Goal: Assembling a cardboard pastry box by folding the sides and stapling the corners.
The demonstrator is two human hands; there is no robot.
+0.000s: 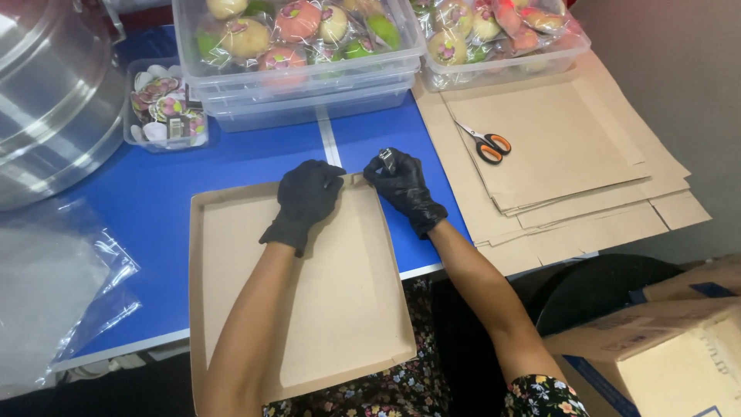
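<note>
At far left a large clear domed plastic cover (46, 100) stands above loose transparent plastic bags (54, 293) on the blue table (154, 208); a small clear tub of printed round stickers (164, 108) sits near 2 stacked clear plastic bins of wrapped pink and green round items (297, 46); the shallow brown cardboard tray (340, 309) lies at the table's front edge, overhanging toward the person; the black-gloved left hand (305, 197) presses curled fingers on the tray's far wall; the black-gloved right hand (400, 181) grips a small dark stapler (387, 160) at the tray's far right corner; orange-handled scissors (486, 143) rest on a stack of flat brown cardboard sheets (571, 162) to the right.
</note>
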